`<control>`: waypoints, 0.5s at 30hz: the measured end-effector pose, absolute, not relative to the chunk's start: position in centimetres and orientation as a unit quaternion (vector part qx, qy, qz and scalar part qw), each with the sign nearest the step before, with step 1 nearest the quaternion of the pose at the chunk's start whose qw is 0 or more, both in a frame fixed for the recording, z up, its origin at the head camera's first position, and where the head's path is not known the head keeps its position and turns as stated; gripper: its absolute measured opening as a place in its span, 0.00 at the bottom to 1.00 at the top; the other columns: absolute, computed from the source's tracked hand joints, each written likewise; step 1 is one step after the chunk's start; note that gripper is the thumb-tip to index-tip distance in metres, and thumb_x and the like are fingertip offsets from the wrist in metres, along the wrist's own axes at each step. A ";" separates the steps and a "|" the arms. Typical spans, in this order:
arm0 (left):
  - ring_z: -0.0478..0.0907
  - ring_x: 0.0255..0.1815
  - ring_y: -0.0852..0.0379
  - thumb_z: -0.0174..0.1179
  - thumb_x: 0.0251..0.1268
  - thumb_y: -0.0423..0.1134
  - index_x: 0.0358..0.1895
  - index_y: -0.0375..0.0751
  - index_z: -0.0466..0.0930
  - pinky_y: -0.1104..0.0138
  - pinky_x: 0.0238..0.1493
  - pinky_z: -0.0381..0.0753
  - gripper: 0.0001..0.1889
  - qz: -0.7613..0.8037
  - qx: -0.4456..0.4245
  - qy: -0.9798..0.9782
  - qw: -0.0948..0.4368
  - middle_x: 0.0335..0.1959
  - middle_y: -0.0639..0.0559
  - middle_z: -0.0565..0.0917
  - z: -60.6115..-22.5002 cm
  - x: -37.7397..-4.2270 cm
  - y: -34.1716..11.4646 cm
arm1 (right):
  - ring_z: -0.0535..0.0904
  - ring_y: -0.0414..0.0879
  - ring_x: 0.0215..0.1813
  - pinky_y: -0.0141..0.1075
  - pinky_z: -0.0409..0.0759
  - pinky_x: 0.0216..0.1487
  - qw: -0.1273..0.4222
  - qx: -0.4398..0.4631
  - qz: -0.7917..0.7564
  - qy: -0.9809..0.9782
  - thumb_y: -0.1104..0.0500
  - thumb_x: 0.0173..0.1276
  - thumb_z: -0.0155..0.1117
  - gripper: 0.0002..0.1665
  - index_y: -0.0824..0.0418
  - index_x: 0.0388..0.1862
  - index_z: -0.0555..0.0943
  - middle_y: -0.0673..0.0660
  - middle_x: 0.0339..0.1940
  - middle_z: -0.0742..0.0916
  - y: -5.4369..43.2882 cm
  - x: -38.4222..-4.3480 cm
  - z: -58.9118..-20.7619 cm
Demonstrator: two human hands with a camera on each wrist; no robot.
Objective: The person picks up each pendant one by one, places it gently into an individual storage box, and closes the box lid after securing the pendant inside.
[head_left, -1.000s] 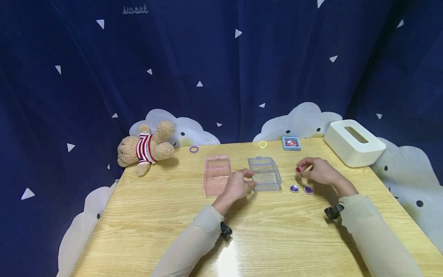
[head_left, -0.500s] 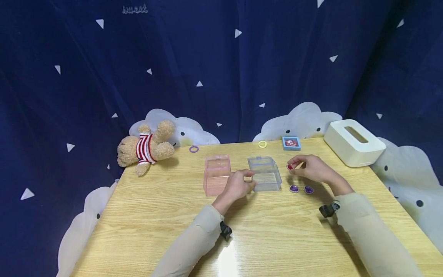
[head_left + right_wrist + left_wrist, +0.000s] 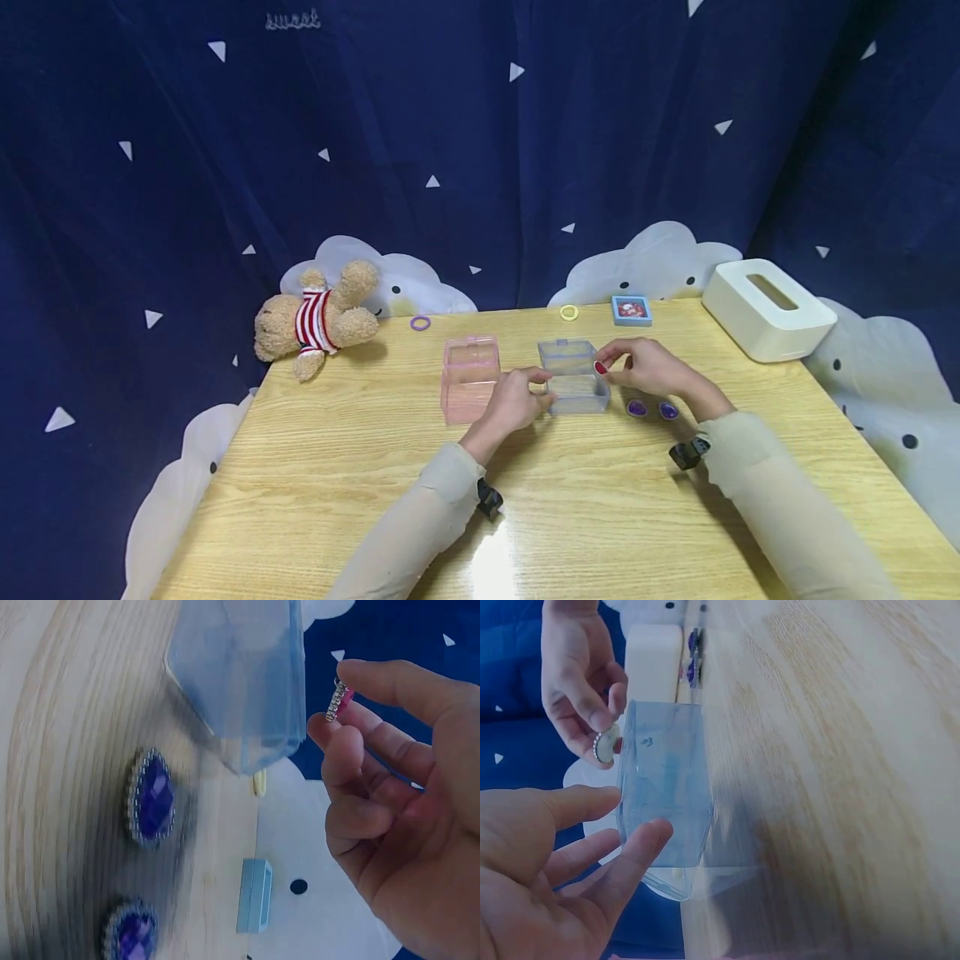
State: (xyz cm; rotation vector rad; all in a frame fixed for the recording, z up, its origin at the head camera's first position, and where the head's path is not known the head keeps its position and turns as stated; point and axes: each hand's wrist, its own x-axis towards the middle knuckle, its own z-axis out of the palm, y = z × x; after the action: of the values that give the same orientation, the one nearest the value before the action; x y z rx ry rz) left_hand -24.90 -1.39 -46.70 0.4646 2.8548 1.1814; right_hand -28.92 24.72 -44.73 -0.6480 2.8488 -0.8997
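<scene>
My right hand (image 3: pixel 647 367) pinches a red gem pendant (image 3: pixel 601 367) with a beaded silver rim between thumb and fingertip, above the right edge of a clear blue box (image 3: pixel 577 406). The box's lid (image 3: pixel 566 350) is folded back. My left hand (image 3: pixel 517 400) is at the box's left side. In the left wrist view, the left fingers (image 3: pixel 641 851) are extended against or just beside the box wall; firm contact is hard to tell. Two purple gem pendants (image 3: pixel 637 408) lie on the table right of the box, also large in the right wrist view as a purple gem (image 3: pixel 154 799).
A clear pink box (image 3: pixel 470 403), lid back, stands left of my left hand. Behind are a purple ring (image 3: pixel 420 322), a yellow ring (image 3: pixel 569 312) and a small blue frame (image 3: pixel 632 311). A teddy bear (image 3: pixel 318 321) lies far left; a white tissue box (image 3: pixel 768 310) stands far right.
My right hand has moved left with the red gem pendant, from above the table to the blue box's right edge. My left hand and both boxes have stayed put.
</scene>
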 end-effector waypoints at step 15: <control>0.88 0.46 0.51 0.69 0.62 0.40 0.55 0.42 0.84 0.60 0.54 0.83 0.18 0.383 0.145 0.912 0.012 0.53 0.48 0.88 -46.8 -25.0 -1.3 | 0.81 0.48 0.41 0.36 0.77 0.39 0.064 -0.238 -0.278 0.928 0.57 0.62 0.73 0.18 0.58 0.50 0.85 0.54 0.43 0.89 22.7 -29.3 -45.4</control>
State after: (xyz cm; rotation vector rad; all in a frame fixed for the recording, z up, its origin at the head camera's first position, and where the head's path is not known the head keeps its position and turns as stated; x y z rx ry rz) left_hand -24.97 -1.31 -46.76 0.4533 2.8436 1.1931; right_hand -29.27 22.71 -45.44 -0.7198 2.8029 -0.8384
